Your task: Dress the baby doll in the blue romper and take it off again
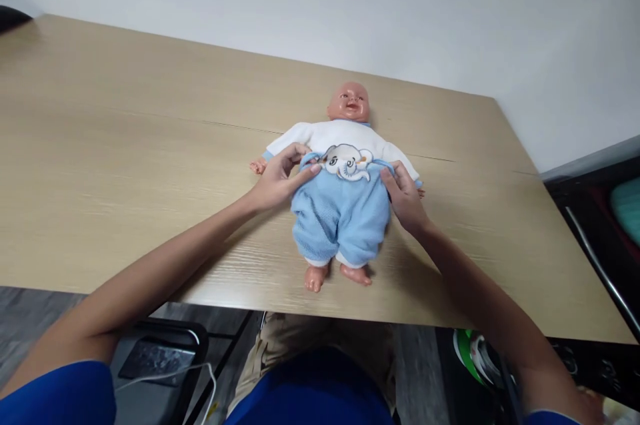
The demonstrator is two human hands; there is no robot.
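Observation:
A baby doll (352,105) lies on its back on the table, head toward the wall and bare feet toward me. It wears a white long-sleeved top (305,135) and light blue pants (340,211) with an elephant patch (345,161) at the front of the waist. My left hand (283,175) pinches the waistband at one side, thumb on top. On the opposite side my right hand (404,195) grips the waistband between thumb and fingers. The waistband's blue edge is drawn outward at both sides of the patch.
The wooden table (125,165) reaches back to a white wall (320,5). Below its front edge at left, a dark chair (145,398) holds a flat dark device (157,361) with a white cable. A black-framed object (590,225) stands beyond the right edge.

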